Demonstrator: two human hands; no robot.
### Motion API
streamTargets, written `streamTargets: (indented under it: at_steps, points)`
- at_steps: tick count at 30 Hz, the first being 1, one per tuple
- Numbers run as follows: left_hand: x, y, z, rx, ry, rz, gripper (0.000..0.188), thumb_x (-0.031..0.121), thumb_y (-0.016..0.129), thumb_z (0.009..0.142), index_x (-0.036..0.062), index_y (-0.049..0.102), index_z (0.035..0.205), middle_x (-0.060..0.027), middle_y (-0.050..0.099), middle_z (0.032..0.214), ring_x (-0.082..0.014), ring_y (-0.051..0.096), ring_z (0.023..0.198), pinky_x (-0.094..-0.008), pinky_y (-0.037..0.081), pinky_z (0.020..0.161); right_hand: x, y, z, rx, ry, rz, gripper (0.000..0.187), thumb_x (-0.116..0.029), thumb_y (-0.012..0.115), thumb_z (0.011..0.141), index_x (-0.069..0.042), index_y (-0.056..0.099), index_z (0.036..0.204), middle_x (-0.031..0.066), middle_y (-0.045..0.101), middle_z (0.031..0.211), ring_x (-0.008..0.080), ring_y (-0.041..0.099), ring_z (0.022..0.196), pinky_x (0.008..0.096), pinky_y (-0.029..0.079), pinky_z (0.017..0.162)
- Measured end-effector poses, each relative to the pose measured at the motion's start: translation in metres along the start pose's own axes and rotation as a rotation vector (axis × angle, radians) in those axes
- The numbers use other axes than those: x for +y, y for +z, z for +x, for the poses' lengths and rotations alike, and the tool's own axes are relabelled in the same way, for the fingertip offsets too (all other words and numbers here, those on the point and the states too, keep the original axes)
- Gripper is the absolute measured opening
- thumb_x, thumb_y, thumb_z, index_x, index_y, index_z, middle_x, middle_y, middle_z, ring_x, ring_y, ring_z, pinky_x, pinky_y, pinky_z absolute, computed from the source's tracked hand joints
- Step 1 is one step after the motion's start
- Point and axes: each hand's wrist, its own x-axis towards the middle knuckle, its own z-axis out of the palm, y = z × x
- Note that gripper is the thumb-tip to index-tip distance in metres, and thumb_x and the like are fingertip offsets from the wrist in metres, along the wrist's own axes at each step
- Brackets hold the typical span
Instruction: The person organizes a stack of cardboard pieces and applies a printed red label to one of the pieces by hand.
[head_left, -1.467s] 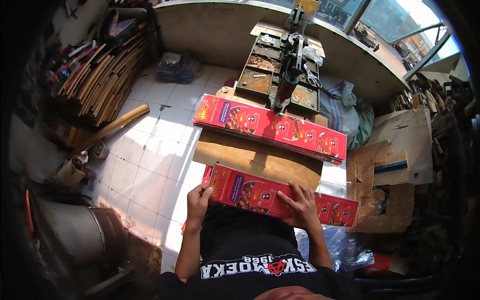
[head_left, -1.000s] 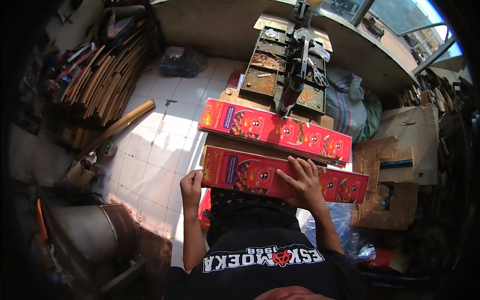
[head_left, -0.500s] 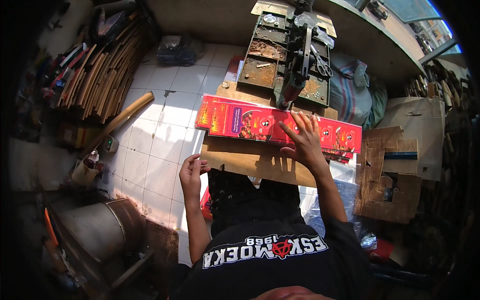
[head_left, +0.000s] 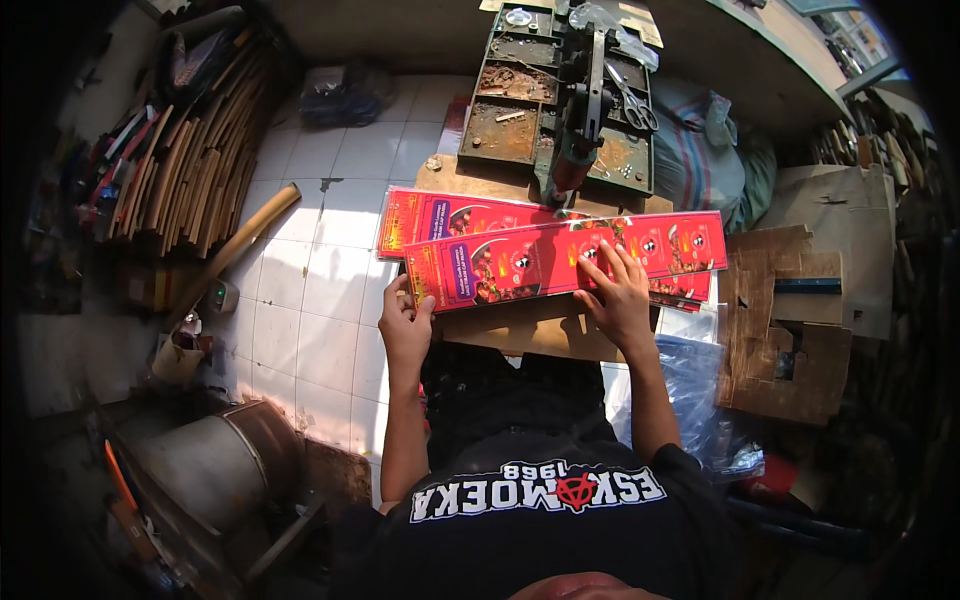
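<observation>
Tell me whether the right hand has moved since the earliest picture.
Yes: the right hand has moved forward, away from the body and nearer the dark compartmented tray.

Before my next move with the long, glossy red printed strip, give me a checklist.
1. Left hand at the long, glossy red printed strip's left end: ok.
2. Left hand's pinch firm: cannot tell.
3. Right hand on the strip, right of its middle: ok.
4. Strip squared with the red printed strips beneath: not ok, skewed.
5. Silver metal scissors away from the strips: ok.
6. Clearance below the dark metal press: cannot tell.
</observation>
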Motion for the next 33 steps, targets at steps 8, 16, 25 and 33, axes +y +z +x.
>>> streamTargets:
  at_steps: [8, 16, 25, 33]
  points:
    - [0.002, -0.02, 0.059, 0.105, 0.081, 0.055, 0.042, 0.003, 0.062, 0.089, -0.0028, 0.051, 0.129, -0.0135, 0.068, 0.092, -0.0142, 0.066, 0.081, -0.0276, 0.052, 0.072, 0.05, -0.018, -0.005, 0.329, 0.412, 0.088, 0.052, -0.027, 0.074, 0.08, -0.015, 0.059, 0.127, 0.0169, 0.049, 0.135, 0.0352, 0.045, 0.124, 0.0489, 0.035, 0.105]
    - [0.034, -0.002, 0.073, 0.139, 0.035, 0.321, 0.038, 0.012, 0.063, 0.088, 0.0008, 0.057, 0.124, -0.015, 0.065, 0.101, -0.0245, 0.064, 0.088, -0.0363, 0.051, 0.08, 0.178, 0.011, -0.037, 0.262, 0.824, 0.449, 0.083, -0.044, 0.072, 0.081, -0.003, 0.036, 0.144, 0.0287, 0.052, 0.131, 0.0387, 0.053, 0.121, 0.0404, 0.042, 0.101]
    - [0.019, -0.007, 0.119, 0.047, 0.053, 0.455, 0.079, 0.042, 0.071, 0.083, -0.0052, 0.041, 0.137, -0.0265, 0.042, 0.137, -0.0384, 0.05, 0.122, -0.0412, 0.046, 0.097, 0.156, -0.006, -0.035, 0.204, 0.931, 0.523, 0.065, -0.047, 0.074, 0.079, -0.006, 0.056, 0.126, 0.0151, 0.07, 0.105, 0.0259, 0.068, 0.095, 0.0364, 0.051, 0.085]
    - [-0.006, -0.021, 0.173, -0.445, -0.139, -0.164, 0.046, 0.037, 0.063, 0.091, -0.002, 0.055, 0.115, -0.0096, 0.067, 0.1, -0.0144, 0.065, 0.086, -0.0286, 0.051, 0.078, 0.183, -0.011, -0.032, 0.049, 0.818, 1.196, 0.044, -0.03, 0.072, 0.084, 0.002, 0.059, 0.11, 0.009, 0.068, 0.091, 0.0148, 0.067, 0.074, 0.026, 0.054, 0.065]
